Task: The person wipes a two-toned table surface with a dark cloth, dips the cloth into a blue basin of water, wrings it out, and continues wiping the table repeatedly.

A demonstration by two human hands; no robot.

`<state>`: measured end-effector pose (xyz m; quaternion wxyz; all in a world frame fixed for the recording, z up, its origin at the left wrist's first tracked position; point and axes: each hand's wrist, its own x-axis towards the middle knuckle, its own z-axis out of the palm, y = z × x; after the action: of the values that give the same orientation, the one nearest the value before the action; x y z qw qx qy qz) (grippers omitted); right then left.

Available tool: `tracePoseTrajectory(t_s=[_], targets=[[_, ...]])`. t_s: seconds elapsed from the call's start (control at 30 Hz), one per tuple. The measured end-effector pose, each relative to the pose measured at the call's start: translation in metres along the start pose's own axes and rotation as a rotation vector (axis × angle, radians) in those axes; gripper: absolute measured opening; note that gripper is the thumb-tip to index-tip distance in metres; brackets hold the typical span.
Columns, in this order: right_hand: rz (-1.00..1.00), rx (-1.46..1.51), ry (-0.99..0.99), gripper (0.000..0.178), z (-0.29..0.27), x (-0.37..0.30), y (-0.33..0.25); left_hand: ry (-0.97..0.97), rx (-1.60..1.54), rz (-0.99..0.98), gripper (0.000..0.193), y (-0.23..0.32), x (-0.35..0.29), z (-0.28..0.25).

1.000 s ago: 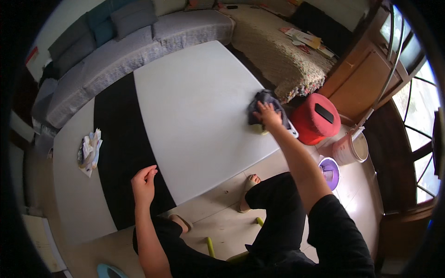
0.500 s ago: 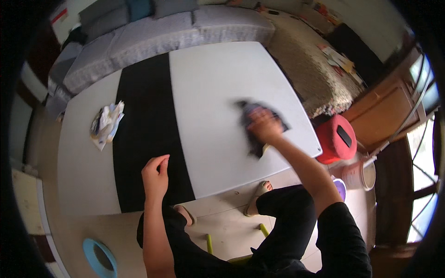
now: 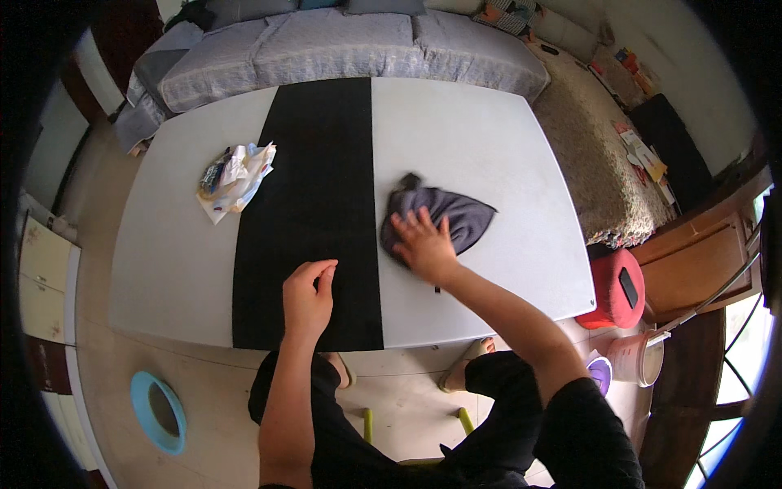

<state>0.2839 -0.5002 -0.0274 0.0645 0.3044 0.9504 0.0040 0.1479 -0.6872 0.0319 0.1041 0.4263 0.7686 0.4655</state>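
A: Where is the cloth?

B: The dark grey cloth (image 3: 460,218) lies bunched on the white part of the surface (image 3: 476,134), just right of the black strip (image 3: 318,147). The right hand (image 3: 423,246) is on top of it.

A: Is the cloth gripped?

B: It doesn't look it. The right fingers are spread wide, palm down. I'd guess the hand lies flat like that so its push goes over more of the cloth than a pinch would allow.

A: And the left hand?

B: The left hand (image 3: 308,303) is over the black strip, near the close edge. Its fingers are curled in narrow beside the thumb. I see nothing in them, and I cannot tell whether the hand touches the strip. Perhaps it is kept there to stay clear of the right arm.

A: What else is on the surface?

B: A crumpled heap of packets (image 3: 238,181) sits on the left, its edge reaching the strip, well apart from the cloth. Maybe it is there to leave the right side free. Both hands are away from it.
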Motion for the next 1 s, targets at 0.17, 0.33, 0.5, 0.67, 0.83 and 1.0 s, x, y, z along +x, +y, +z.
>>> tracePoseTrajectory(t_s=[0.17, 0.33, 0.5, 0.67, 0.83, 1.0], targets=[[0.093, -0.111, -0.108, 0.053, -0.019, 0.022, 0.056, 0.096, -0.023, 0.007, 0.012, -0.009, -0.009, -0.019], [0.546, -0.073, 0.038, 0.050, -0.007, 0.069, 0.062, 0.129, -0.086, 0.007, 0.012, -0.021, -0.005, -0.024], [-0.067, -0.142, 0.168, 0.050, -0.001, 0.050, -0.051, 0.055, -0.058, -0.074, 0.016, -0.021, -0.006, -0.035], [-0.120, -0.145, -0.088, 0.050, -0.024, 0.065, -0.021, 0.120, -0.066, -0.110, 0.015, -0.026, -0.014, -0.051], [0.311, 0.021, 0.059, 0.052, -0.024, 0.083, -0.009, 0.167, -0.106, -0.098, 0.014, -0.031, -0.011, -0.052], [-0.250, -0.116, 0.055, 0.053, -0.010, 0.011, -0.112, 0.238, -0.108, -0.041, 0.012, -0.044, -0.012, -0.061]])
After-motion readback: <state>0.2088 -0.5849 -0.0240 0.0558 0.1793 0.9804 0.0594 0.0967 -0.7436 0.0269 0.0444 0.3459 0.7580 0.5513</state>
